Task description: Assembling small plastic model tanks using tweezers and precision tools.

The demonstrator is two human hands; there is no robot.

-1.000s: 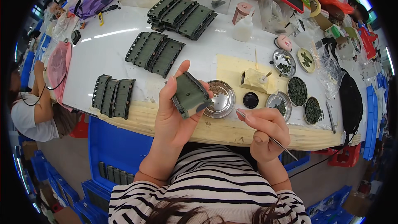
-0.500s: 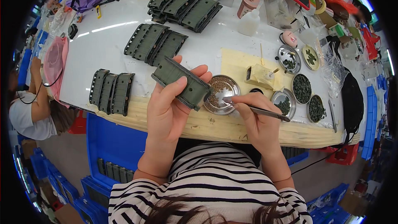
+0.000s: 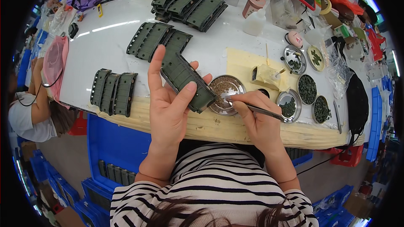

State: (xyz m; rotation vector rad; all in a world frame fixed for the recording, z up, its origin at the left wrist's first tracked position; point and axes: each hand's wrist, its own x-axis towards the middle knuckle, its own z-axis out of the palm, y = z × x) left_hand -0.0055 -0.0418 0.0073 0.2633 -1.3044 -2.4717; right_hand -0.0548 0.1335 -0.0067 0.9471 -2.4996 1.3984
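My left hand (image 3: pixel 166 115) grips a curved, dark green ribbed panel (image 3: pixel 184 76) between thumb and fingers, with its index finger stretched away from it. The panel is tilted, its lower right end close to a round metal dish (image 3: pixel 226 108) of small brown pieces. In my right hand (image 3: pixel 264 127) is a pair of dark tweezers (image 3: pixel 266 112), pinched near the front. Their tips point left, over the dish; whether a piece sits between them is too small to tell.
Similar green panels lie in groups at the back (image 3: pixel 195 8), mid-left (image 3: pixel 147 40) and left (image 3: pixel 112 92). Right of the dish are a wrapped yellow block (image 3: pixel 269 77), dishes of dark green pieces (image 3: pixel 306 89), another pair of tweezers (image 3: pixel 337 117) and a black cloth item (image 3: pixel 357 101).
The green panel has turned steeper in my left hand, its lower end nearer the dish. My left index finger has lifted off it. My right hand has shifted slightly left with the tweezers.
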